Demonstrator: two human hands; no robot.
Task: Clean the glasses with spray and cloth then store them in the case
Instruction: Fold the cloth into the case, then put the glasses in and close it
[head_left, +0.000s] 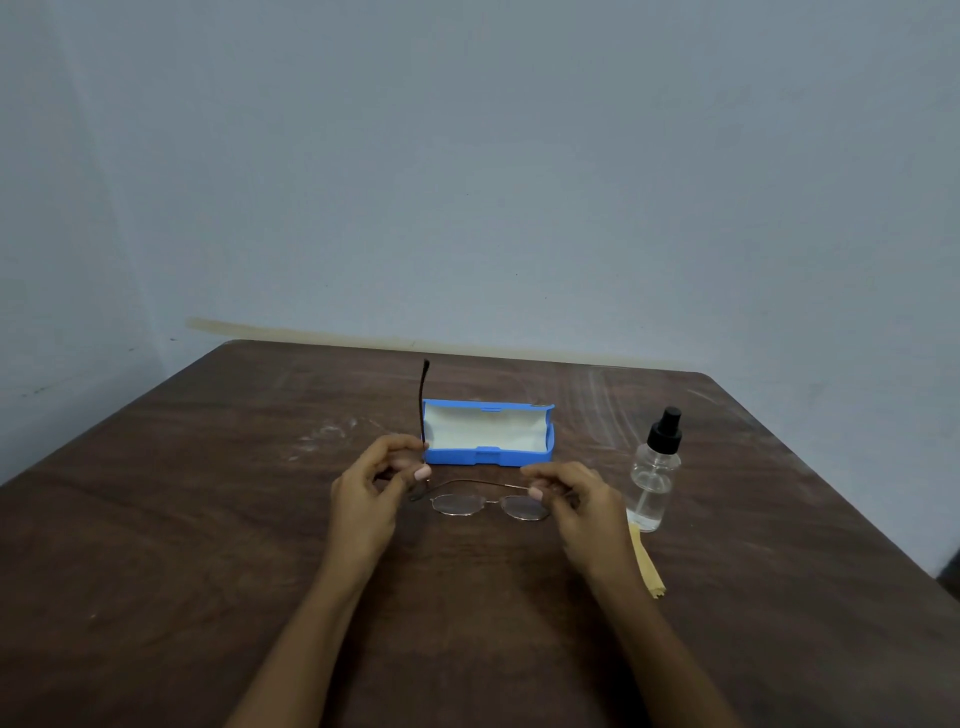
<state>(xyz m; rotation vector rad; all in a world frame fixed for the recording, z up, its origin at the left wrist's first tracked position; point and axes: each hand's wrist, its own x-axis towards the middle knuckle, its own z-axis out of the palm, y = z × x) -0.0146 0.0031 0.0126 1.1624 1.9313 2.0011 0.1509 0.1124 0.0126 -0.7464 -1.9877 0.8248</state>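
Observation:
Thin metal-framed glasses (491, 505) are held just above the table between both hands, lenses toward me. My left hand (371, 486) pinches the left temple, whose dark tip sticks straight up. My right hand (571, 496) grips the frame at its right end; the other temple lies folded across behind the lenses. Behind the glasses the blue case (488, 435) stands open, showing a pale lining with nothing in it. A clear spray bottle (655, 470) with a black nozzle stands to the right. A yellow cloth (647, 564) lies below the bottle, partly hidden by my right wrist.
The brown wooden table (208, 519) has whitish scuff marks at the left and back right. Its far edge meets a grey-blue wall. The table's right edge falls away at the far right.

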